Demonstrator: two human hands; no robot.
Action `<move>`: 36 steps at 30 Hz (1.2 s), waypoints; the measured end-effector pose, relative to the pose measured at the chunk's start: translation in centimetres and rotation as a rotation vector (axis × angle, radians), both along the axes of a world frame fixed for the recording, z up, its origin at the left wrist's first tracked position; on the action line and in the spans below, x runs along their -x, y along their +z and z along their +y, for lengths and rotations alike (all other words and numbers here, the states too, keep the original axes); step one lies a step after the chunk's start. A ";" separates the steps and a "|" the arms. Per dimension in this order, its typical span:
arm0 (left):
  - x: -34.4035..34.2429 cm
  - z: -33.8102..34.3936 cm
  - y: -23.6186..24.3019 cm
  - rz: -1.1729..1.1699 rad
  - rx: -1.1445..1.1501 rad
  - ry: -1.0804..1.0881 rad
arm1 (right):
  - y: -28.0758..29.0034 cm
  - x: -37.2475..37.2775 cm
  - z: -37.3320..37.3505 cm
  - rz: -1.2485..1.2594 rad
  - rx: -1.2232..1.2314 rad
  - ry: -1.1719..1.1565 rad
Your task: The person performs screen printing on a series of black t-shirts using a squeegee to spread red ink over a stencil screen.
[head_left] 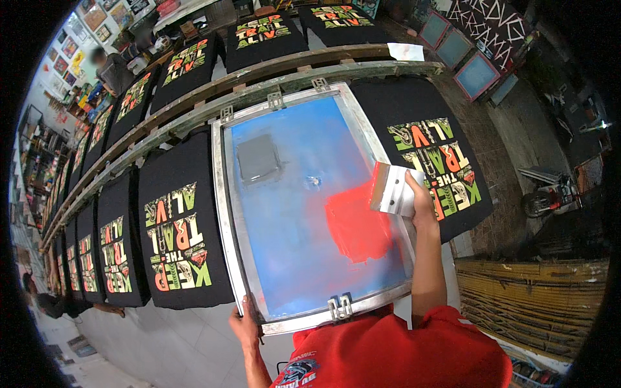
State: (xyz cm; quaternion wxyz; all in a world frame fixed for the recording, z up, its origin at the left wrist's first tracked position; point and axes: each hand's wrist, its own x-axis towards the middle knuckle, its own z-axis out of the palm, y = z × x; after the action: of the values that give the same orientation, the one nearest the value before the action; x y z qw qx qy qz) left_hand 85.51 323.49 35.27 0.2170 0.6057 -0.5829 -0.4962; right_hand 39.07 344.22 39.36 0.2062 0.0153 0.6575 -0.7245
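Observation:
An aluminum-framed printing screen lies over a black shirt, with blue mesh, a red ink patch at lower right and a dark square at upper left. My left hand grips the frame's lower left edge. My right hand holds a squeegee with a white handle and red-brown edge, raised over the screen's right side. Metal clamps sit along the frame's top edge. Printed black shirts lie on boards to the left and right.
More printed shirts line the board beyond the wooden rails. Other people are at the upper left and far left. Small screens lean at the upper right, above a motorbike. A bamboo panel is at lower right.

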 end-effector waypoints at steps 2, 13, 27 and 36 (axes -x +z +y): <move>0.4 0.3 0.7 -0.126 0.046 -0.016 | 0.7 0.1 -0.1 -0.007 -0.035 0.049; -0.9 -2.5 -0.6 -0.026 -0.085 -0.002 | 0.4 -1.2 -1.1 -0.126 -0.020 -0.006; -1.5 -2.8 -5.5 -0.036 -0.075 -0.052 | 3.2 -4.9 -1.7 -0.029 -0.098 -0.145; -1.6 -3.1 -4.8 -0.039 -0.092 -0.105 | 6.0 -8.7 -2.8 0.652 -0.531 0.387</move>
State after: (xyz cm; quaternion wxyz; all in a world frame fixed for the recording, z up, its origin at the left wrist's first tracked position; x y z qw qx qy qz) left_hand 87.12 320.43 30.47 0.1510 0.5934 -0.5945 -0.5213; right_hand 47.76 341.39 45.37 0.1091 -0.2841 0.8417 -0.4460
